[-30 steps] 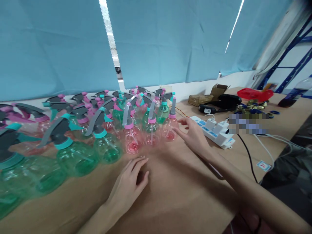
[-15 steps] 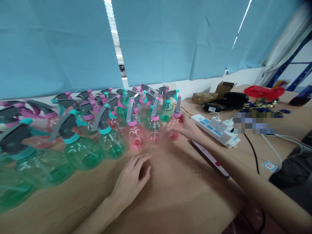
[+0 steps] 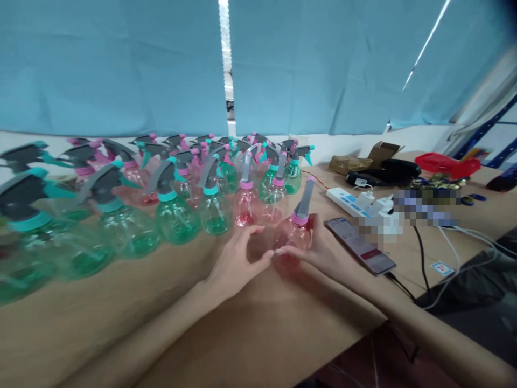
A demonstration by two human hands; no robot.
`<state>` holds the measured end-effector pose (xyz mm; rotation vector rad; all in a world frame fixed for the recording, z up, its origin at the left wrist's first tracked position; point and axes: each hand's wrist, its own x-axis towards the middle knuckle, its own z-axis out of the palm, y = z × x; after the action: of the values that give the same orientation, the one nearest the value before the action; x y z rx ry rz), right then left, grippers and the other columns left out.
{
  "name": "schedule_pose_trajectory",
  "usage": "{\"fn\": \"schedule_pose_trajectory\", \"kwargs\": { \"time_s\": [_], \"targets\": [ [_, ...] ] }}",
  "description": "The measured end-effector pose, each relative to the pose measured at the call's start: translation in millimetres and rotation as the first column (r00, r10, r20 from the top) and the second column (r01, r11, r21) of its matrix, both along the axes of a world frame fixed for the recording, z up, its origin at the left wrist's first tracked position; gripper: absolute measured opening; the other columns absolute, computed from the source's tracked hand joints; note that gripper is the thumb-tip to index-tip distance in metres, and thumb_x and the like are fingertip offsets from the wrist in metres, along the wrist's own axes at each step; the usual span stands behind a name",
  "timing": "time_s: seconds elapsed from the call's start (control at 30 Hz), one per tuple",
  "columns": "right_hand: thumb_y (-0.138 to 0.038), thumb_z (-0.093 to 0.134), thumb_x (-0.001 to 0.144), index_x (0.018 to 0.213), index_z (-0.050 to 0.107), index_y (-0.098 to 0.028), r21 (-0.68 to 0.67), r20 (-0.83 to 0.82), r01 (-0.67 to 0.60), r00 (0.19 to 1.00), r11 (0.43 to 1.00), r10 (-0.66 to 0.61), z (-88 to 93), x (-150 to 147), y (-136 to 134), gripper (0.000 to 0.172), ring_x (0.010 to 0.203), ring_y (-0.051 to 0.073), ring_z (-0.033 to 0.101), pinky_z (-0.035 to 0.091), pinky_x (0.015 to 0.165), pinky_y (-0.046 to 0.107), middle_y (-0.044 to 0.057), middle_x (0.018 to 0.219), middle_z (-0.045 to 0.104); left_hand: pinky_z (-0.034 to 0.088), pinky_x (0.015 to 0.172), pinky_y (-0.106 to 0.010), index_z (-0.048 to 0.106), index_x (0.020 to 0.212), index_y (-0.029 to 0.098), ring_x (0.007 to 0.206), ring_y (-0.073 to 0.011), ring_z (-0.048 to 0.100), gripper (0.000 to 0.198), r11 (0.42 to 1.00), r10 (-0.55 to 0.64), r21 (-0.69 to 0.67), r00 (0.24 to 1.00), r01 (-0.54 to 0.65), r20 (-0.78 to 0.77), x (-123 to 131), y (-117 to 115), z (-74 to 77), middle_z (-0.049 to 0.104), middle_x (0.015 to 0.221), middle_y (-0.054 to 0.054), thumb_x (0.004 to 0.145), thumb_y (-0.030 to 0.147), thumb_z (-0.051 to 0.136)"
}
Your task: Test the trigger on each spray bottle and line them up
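A pink clear spray bottle point(image 3: 294, 237) with a grey trigger head and pink collar stands on the brown table point(image 3: 262, 323), pulled a little toward me from the group. My right hand point(image 3: 323, 250) is wrapped round its right side. My left hand point(image 3: 238, 258) is raised just off the table at the bottle's left, fingers curved, thumb tip touching or almost touching the bottle. Behind stand several more spray bottles point(image 3: 173, 213), green ones with teal collars and pink ones with pink collars.
A phone point(image 3: 359, 245) lies right of my right hand, with a white power strip point(image 3: 355, 199) and cables behind it. Farther right are a black object point(image 3: 388, 170), small cardboard boxes point(image 3: 382, 151) and a red tray point(image 3: 440, 161). Blue curtains hang behind.
My right hand took hold of the pink bottle at the group's right end and drew it toward me. My left hand lifted off the table and moved right to the bottle.
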<state>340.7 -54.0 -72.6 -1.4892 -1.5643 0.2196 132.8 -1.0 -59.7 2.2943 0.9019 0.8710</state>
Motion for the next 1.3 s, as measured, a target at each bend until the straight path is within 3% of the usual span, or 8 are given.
{"fn": "schedule_pose_trajectory", "kwargs": {
  "time_s": [0.1, 0.27, 0.43, 0.57, 0.67, 0.83, 1.07, 1.3],
  "targets": [
    [-0.055, 0.069, 0.069, 0.106, 0.038, -0.022, -0.026, -0.029, -0.146, 0.989, 0.989, 0.145, -2.0, -36.8, -2.1, 0.059, 0.093, 0.028, 0.062, 0.052, 0.076, 0.045, 0.010, 0.104, 0.059, 0.041, 0.100, -0.044, 0.041, 0.127, 0.020, 0.120, -0.0252, 0.050, 0.057, 0.999, 0.004, -0.036, 0.999, -0.002, 0.041, -13.8, -8.8, 21.7, 0.051, 0.133, -0.010, 0.078, 0.040, 0.063],
    [-0.053, 0.074, 0.064, 0.113, 0.042, -0.020, -0.050, -0.068, -0.320, 0.946, 0.946, 0.316, 13.0, -109.8, -5.4, 0.067, 0.102, 0.030, 0.060, 0.052, 0.080, 0.045, 0.011, 0.109, 0.060, 0.043, 0.097, -0.045, 0.041, 0.129, 0.022, 0.116, -0.0264, 0.053, 0.060, 0.996, 0.076, -0.049, 0.991, -0.071, 0.110, -53.1, -23.5, 52.5, 0.052, 0.133, -0.009, 0.075, 0.029, 0.066],
    [-0.053, 0.072, 0.067, 0.116, 0.048, -0.020, -0.048, -0.029, -0.448, 0.894, 0.893, 0.447, 17.0, -174.1, -6.4, 0.063, 0.102, 0.029, 0.059, 0.050, 0.085, 0.047, 0.011, 0.109, 0.060, 0.049, 0.090, -0.041, 0.046, 0.127, 0.023, 0.106, -0.0246, 0.060, 0.055, 0.991, 0.114, -0.096, 0.970, -0.095, 0.216, -94.6, -28.0, 58.7, 0.059, 0.123, -0.007, 0.076, 0.029, 0.066],
    [-0.055, 0.073, 0.063, 0.118, 0.047, -0.014, -0.008, 0.059, -0.407, 0.912, 0.913, 0.407, 12.7, -202.8, -3.1, 0.074, 0.111, 0.034, 0.053, 0.044, 0.092, 0.053, 0.016, 0.115, 0.057, 0.046, 0.096, -0.038, 0.050, 0.122, 0.024, 0.109, -0.0207, 0.058, 0.040, 0.991, 0.102, -0.118, 0.950, -0.070, 0.296, -119.0, -23.7, 55.0, 0.060, 0.123, -0.005, 0.083, 0.026, 0.059],
    [-0.055, 0.073, 0.064, 0.116, 0.048, -0.014, -0.026, 0.077, -0.464, 0.882, 0.885, 0.465, 12.9, -206.7, 1.4, 0.072, 0.109, 0.033, 0.054, 0.045, 0.091, 0.051, 0.016, 0.114, 0.058, 0.047, 0.094, -0.038, 0.052, 0.121, 0.023, 0.103, -0.0196, 0.060, 0.040, 0.990, 0.130, -0.095, 0.950, -0.107, 0.284, -130.0, -21.0, 52.5, 0.060, 0.122, -0.005, 0.081, 0.019, 0.057],
    [-0.060, 0.065, 0.072, 0.132, 0.037, -0.015, -0.141, 0.134, -0.651, 0.734, 0.746, 0.666, 11.1, -183.6, 14.2, 0.080, 0.115, 0.028, 0.053, 0.046, 0.095, 0.045, 0.016, 0.127, 0.055, 0.051, 0.089, -0.035, 0.054, 0.116, 0.025, 0.097, -0.0184, 0.062, 0.043, 0.967, 0.253, -0.095, 0.935, -0.236, 0.248, -135.1, -17.2, 51.4, 0.064, 0.113, -0.002, 0.076, 0.011, 0.051],
    [-0.060, 0.052, 0.082, 0.138, 0.040, -0.016, -0.250, 0.351, -0.600, 0.675, 0.760, 0.649, -14.6, -138.4, 35.0, 0.071, 0.132, 0.029, 0.038, 0.033, 0.107, 0.050, 0.015, 0.142, 0.042, 0.053, 0.079, -0.035, 0.060, 0.102, 0.027, 0.082, -0.0188, 0.063, 0.032, 0.947, 0.318, -0.024, 0.932, -0.319, 0.176, -129.3, -3.6, 56.9, 0.068, 0.092, 0.001, 0.074, 0.017, 0.048],
    [-0.061, 0.047, 0.085, 0.136, 0.045, -0.015, -0.308, 0.397, -0.606, 0.619, 0.734, 0.678, -22.5, -125.5, 46.1, 0.070, 0.135, 0.026, 0.032, 0.029, 0.111, 0.044, 0.012, 0.147, 0.036, 0.053, 0.080, -0.036, 0.063, 0.103, 0.028, 0.085, -0.0205, 0.063, 0.037, 0.963, 0.270, -0.034, 0.951, -0.268, 0.153, -126.3, 3.5, 65.7, 0.068, 0.094, 0.001, 0.071, 0.018, 0.046]
  ]
}}
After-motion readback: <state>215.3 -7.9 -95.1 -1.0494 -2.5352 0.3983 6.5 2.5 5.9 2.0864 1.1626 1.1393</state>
